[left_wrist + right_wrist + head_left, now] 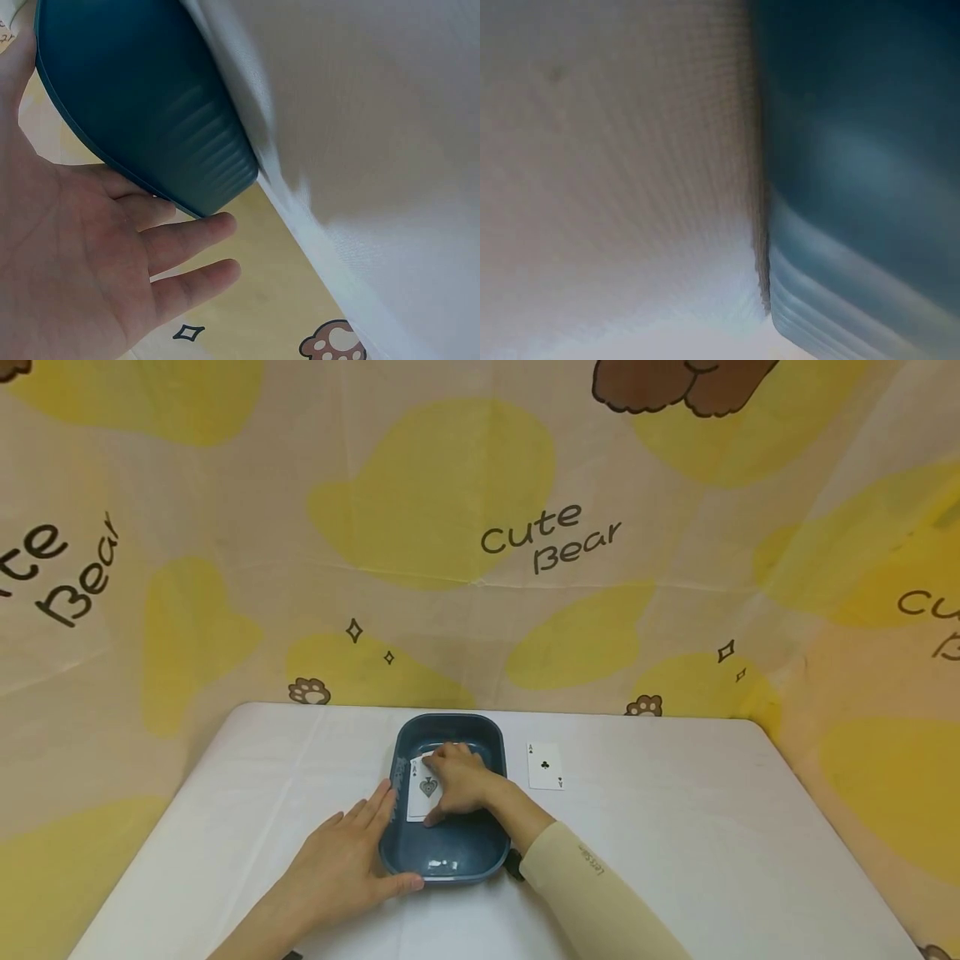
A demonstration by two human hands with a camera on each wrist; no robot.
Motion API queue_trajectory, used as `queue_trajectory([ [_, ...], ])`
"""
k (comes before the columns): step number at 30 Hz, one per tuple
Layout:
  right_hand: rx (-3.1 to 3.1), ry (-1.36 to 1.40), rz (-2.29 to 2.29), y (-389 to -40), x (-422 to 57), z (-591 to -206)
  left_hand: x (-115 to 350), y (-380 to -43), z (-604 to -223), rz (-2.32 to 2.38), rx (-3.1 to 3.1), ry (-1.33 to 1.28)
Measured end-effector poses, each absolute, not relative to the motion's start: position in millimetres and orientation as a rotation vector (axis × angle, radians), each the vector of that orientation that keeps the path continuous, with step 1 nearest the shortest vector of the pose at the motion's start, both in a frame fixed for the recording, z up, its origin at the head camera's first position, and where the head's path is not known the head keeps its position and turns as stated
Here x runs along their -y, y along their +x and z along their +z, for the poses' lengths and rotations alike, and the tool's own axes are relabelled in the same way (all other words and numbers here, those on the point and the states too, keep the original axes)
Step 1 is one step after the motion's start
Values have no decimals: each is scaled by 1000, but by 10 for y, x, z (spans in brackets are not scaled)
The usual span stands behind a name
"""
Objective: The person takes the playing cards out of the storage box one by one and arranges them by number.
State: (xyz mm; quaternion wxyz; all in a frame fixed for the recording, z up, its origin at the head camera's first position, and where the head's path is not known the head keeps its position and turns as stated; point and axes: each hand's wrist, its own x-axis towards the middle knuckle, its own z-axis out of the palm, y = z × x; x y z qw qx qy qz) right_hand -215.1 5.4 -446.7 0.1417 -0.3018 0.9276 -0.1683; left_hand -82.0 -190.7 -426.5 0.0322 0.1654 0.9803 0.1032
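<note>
The dark blue oval plastic tray [450,860] is steadied on the white worktop [675,860] by the flat, open left hand [348,860]; inside, the ace-of-spades card [422,789] is pinched by the right hand [457,781].

The head view is bright and evenly lit, with only faint shadows under the forearms. A small glare spot sits on the blue tray [450,864] floor at 6 o'clock. The backdrop bows toward the edges, wide-lens distortion. The left wrist view is sharp at 9 o'clock but smeared across the white surface [375,150]. The right wrist view is soft throughout, probably too close to focus.
</note>
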Motion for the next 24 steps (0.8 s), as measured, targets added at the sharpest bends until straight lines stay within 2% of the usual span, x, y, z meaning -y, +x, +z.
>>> queue_trajectory([
  [24, -2677, -851, -580, -2164, -57, -4503, 1902, -810, -4269, 327, -3020, 515],
])
